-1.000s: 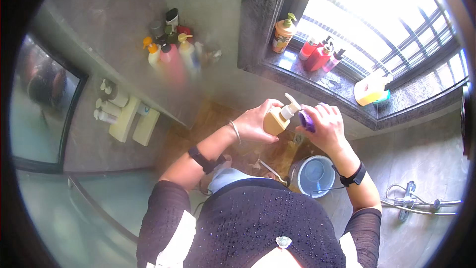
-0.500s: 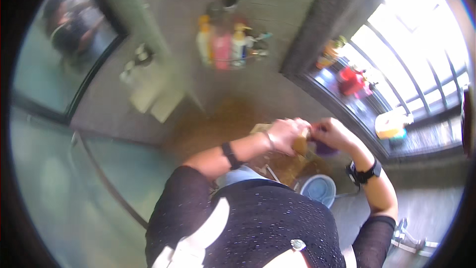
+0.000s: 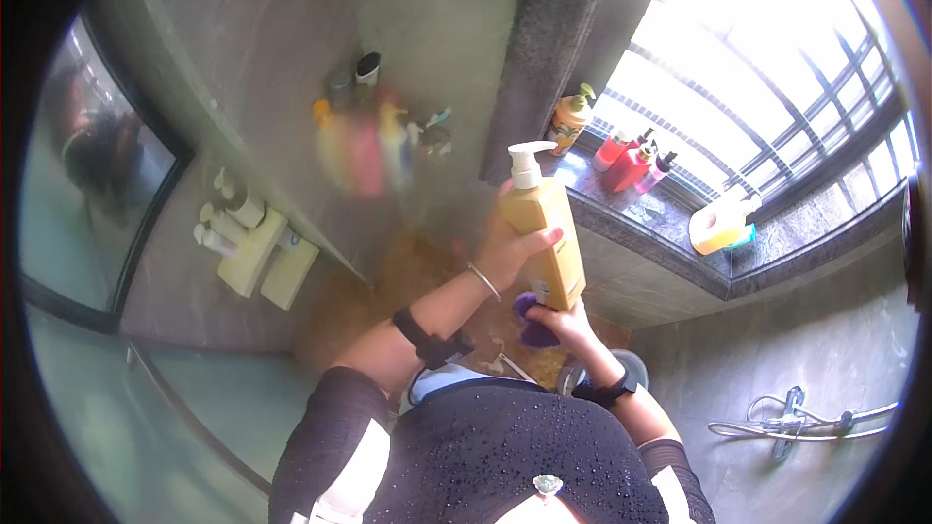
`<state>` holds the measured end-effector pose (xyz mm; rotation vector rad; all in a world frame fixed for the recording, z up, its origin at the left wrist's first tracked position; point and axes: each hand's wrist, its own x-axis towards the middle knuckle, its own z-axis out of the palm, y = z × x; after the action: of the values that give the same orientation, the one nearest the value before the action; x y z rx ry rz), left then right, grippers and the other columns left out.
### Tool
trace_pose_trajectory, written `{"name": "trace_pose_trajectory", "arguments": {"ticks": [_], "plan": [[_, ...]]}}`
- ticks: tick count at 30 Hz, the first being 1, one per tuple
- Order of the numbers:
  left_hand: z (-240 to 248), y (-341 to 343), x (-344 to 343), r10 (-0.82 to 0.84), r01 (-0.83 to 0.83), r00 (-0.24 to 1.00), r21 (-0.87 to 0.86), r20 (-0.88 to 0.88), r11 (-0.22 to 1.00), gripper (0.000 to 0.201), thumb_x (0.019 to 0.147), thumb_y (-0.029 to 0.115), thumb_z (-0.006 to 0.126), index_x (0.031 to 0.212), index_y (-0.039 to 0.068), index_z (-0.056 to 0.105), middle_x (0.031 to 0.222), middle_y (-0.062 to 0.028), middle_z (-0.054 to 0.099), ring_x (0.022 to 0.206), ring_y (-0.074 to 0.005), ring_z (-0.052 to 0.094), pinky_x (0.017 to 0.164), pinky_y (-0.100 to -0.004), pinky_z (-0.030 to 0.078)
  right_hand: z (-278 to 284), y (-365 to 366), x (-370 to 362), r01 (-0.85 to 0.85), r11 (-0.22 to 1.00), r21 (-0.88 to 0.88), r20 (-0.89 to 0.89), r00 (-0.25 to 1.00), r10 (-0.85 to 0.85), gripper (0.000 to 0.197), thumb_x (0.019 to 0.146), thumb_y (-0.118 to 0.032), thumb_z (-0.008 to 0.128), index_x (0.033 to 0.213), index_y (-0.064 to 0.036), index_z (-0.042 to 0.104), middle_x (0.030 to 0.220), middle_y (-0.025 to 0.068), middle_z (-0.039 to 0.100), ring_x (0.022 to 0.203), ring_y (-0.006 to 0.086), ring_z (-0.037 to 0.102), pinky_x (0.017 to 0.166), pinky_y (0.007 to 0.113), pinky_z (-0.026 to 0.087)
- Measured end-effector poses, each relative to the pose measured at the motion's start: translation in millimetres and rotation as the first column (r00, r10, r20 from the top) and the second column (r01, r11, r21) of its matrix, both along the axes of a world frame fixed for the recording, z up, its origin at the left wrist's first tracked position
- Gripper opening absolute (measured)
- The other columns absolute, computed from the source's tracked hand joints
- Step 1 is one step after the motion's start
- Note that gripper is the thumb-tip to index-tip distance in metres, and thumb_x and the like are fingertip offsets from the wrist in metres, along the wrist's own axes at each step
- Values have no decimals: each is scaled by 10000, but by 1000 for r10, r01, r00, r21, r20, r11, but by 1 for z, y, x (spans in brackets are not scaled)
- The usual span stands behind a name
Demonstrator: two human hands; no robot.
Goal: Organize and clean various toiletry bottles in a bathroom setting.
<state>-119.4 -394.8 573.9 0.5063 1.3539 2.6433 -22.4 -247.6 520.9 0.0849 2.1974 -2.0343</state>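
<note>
A golden-yellow pump bottle (image 3: 549,218) with a white pump head is held up in front of me, nearly upright and slightly tilted. My left hand (image 3: 513,250) is closed around its left side, the thumb lying across the front. At the bottle's base, my right hand (image 3: 571,322) is closed on a bunched purple cloth (image 3: 536,328) and touches the bottle's lower end. Some fingers of both hands are hidden by the bottle.
On the dark window ledge (image 3: 621,209) stand a patterned pump bottle (image 3: 571,124), several red and pink bottles (image 3: 629,163) and a yellow container (image 3: 718,225). A corner shelf (image 3: 254,257) holds white bottles. A bucket (image 3: 629,369) stands below, near a wall-mounted shower fitting (image 3: 791,422).
The yellow bottle, mostly hidden by my hands before, is now raised upright in full sight. My right hand has moved to its base with the purple cloth. My view has shifted.
</note>
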Motion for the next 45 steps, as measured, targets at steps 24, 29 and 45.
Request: {"name": "trace_pose_trajectory", "arguments": {"ticks": [24, 29, 45], "plan": [[75, 28, -33, -331, 330, 942, 18, 53, 944, 182, 893, 283, 509, 865, 105, 480, 1204, -181, 561, 1008, -191, 562, 892, -312, 431, 20, 77, -8, 687, 692, 220, -946, 324, -21, 516, 782, -248, 706, 1164, -72, 407, 1158, 187, 535, 1054, 340, 556, 870, 415, 475], [90, 25, -37, -420, 408, 899, -109, -128, 907, 181, 876, 254, 480, 788, 98, 449, 1218, -224, 547, 1092, -238, 530, 951, -346, 396, 25, 76, 10, 142, 962, -232, -371, 902, -223, 649, 744, -343, 733, 1216, -27, 418, 1185, 86, 499, 1038, 154, 482, 890, 314, 408], [21, 45, -30, -143, 126, 970, -97, -197, 987, 713, 730, 227, 746, 1298, 70, 344, 1170, -89, 522, 1141, -163, 463, 964, -331, 385, 17, 69, -5, 216, 712, -668, 271, 962, -38, 788, 782, -693, 492, 1213, -34, 479, 944, 108, 616, 805, 171, 614, 659, 269, 525]]}}
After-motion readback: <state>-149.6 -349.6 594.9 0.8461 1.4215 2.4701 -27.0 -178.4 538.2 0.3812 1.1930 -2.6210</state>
